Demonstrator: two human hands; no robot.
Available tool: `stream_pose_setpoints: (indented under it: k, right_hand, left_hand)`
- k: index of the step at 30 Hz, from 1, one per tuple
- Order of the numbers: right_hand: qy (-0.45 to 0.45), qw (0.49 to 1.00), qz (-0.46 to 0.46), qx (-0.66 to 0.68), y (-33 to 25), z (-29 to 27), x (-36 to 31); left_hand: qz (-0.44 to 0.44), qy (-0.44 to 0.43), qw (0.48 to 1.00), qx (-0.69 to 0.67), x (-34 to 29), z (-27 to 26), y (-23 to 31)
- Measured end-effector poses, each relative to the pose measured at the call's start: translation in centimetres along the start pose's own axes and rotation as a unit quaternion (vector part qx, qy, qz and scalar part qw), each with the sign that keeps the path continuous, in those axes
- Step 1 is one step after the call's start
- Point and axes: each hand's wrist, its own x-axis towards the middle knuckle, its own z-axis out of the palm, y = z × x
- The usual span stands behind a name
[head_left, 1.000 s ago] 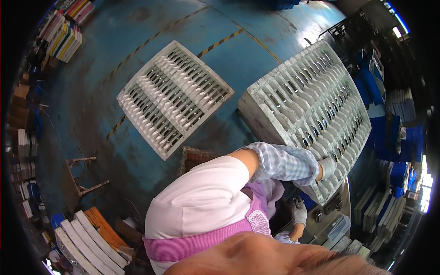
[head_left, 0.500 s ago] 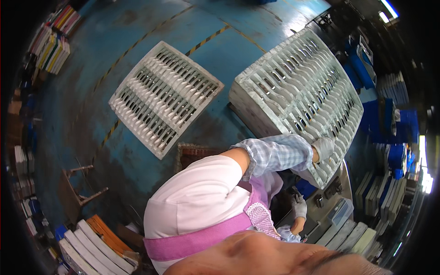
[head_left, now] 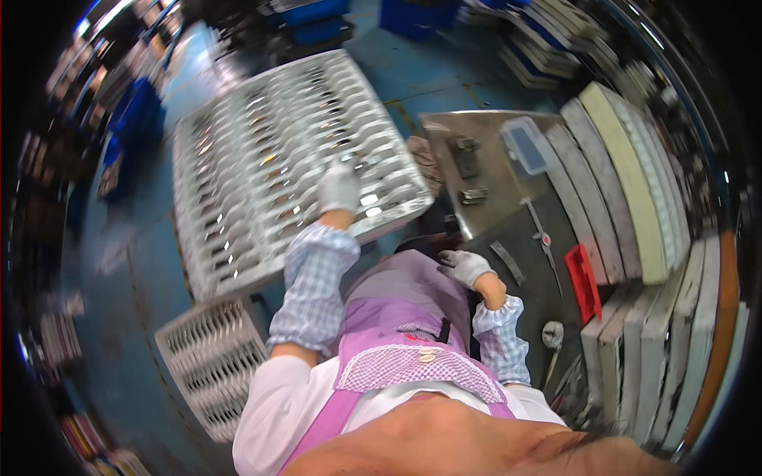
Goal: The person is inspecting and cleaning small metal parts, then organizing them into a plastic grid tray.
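Observation:
My left hand (head_left: 340,187), in a white glove, is over the near right part of a large pale foam tray (head_left: 246,284). The tray has rows of slots with shiny slim metal pieces in many of them. The left fingers reach to a slot near a metal piece (head_left: 349,158); blur hides whether they grip it. My right hand (head_left: 467,268), also gloved, rests low by the edge of a dark worktable (head_left: 530,282), beside my apron. Its fingers look slightly apart, with nothing visible in them.
A clear plastic box (head_left: 524,145), metal blocks (head_left: 467,157), a caliper-like tool (head_left: 542,236) and a red holder (head_left: 583,282) lie on the worktable. Foam trays (head_left: 627,174) stand on edge at right. A second slotted tray (head_left: 214,369) is low at left.
My view has swung to the right, bringing the worktable into fuller sight. My left hand stays over the large tray; my right hand now shows beside the apron at the worktable's edge.

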Motion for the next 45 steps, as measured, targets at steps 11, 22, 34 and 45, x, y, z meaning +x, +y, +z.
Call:
stream_pose_setpoints:
  k: [11,22,34,45]
  right_hand:
    - [0.033,0.987,-0.125,0.092,8.2,-5.0,-1.3]
    - [0.222,0.932,-0.143,0.247,14.8,-23.4,-3.6]
    - [0.363,0.849,0.297,-0.244,33.7,-49.8,-2.4]
    - [0.321,0.903,0.071,-0.276,33.7,-49.7,-5.4]
  left_hand:
    - [0.115,-0.007,0.993,-0.015,-1.0,-0.8,-0.3]
    - [0.045,-0.068,0.985,-0.15,-0.4,-1.9,0.3]
    - [0.023,-0.076,0.993,-0.086,-0.1,-1.3,0.3]
    - [0.05,0.026,0.957,-0.285,7.6,-3.8,12.5]
